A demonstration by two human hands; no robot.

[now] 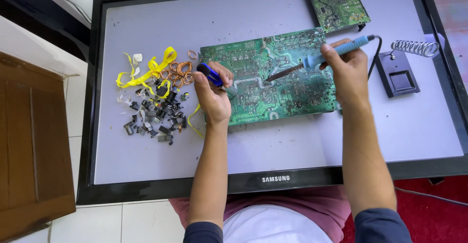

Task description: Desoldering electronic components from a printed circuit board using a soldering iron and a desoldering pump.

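A large green circuit board (253, 58) lies solder side up on a flat television screen (146, 155). My right hand (347, 70) grips a blue-handled soldering iron (336, 50), its dark tip touching the board near the middle. At the board's left end, my left hand (213, 94) holds a blue desoldering pump (210, 73) with its grey nozzle pointing down onto the board.
A pile of dark removed components, yellow tape strips and copper wire coils (156, 97) lies left of the board. A second green board (336, 1) sits at the top. A black iron stand with a coil spring (402, 75) stands to the right. A wooden cabinet (29, 145) is at far left.
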